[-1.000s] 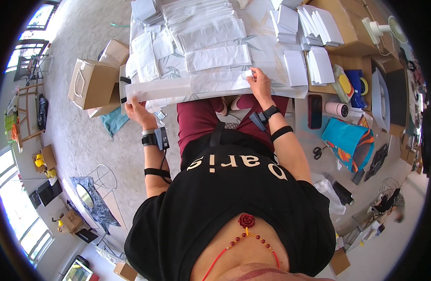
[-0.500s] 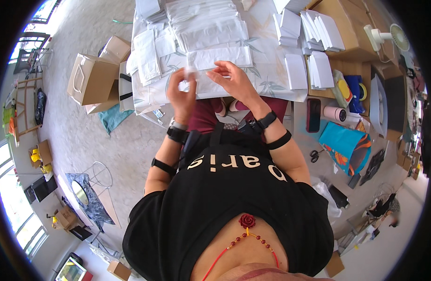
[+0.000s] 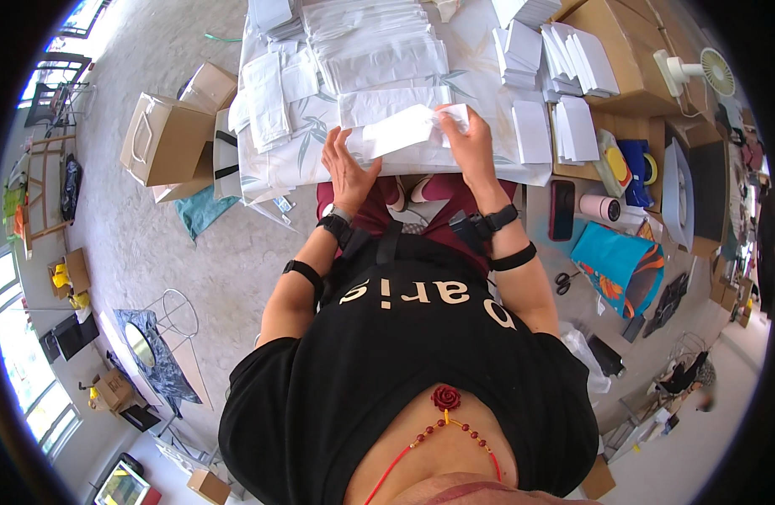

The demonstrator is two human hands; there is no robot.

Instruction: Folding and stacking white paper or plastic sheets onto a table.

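The right hand (image 3: 468,141) pinches a folded white strip (image 3: 398,133) between its fingers near the right end; the left hand (image 3: 348,177), fingers spread, is just beside the strip's left end

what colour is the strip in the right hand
The strip is white, best seen in the head view.

Hands: 2, left hand (image 3: 347,175) + right hand (image 3: 471,150). Table (image 3: 473,66): 1. White paper (image 3: 398,131) at the hands: 1 or 2 pieces, can't tell. White card stacks (image 3: 575,130), right side: at least 5. Layered white pile (image 3: 375,46): too overlapped to count. Phone (image 3: 562,210) 1, pink bottle (image 3: 600,207) 1, fan (image 3: 717,72) 1, turquoise bag (image 3: 600,255) 1, tape roll (image 3: 654,168) 1. Black armbands (image 3: 515,257): 2. Rose pendant (image 3: 445,397): 1.
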